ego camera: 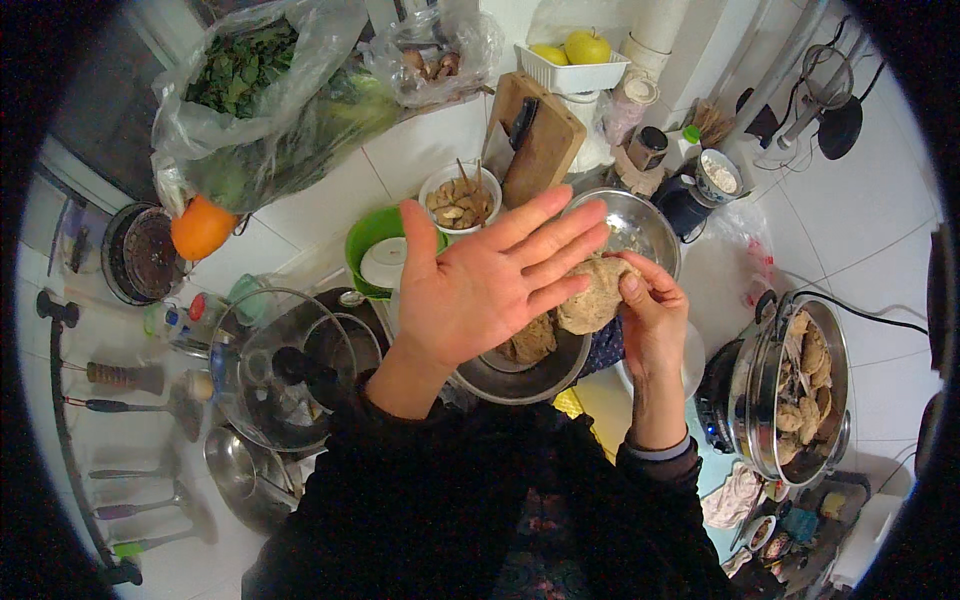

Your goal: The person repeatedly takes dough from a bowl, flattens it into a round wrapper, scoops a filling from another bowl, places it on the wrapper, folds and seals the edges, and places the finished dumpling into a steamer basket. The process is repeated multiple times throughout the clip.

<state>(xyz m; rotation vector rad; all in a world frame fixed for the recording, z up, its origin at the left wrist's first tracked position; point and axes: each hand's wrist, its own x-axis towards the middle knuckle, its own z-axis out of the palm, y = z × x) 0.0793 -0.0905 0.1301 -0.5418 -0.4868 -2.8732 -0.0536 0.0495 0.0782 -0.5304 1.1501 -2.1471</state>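
My left hand [472, 289] is held flat, palm up, with its fingers spread. Its fingertips overlap the near side of a lump of speckled brown dough [596, 300] in the picture; whether they touch it I cannot tell. My right hand [652, 307] grips that lump at its right edge between thumb and fingers. Below the hands, more brown dough [531, 343] lies in a steel bowl [517, 394], partly hidden by my left hand. Another steel bowl [664, 225], with pale crumbs inside, stands behind the held lump.
At right, a steel steamer pot [757, 397] contains several shaped dough pieces [806, 375]. A white bowl [487, 180] of chopped pieces and chopsticks sits beyond my left hand, near a wooden cutting board [544, 150]. A glass lid [247, 420] and a green basin [360, 262] are at left.
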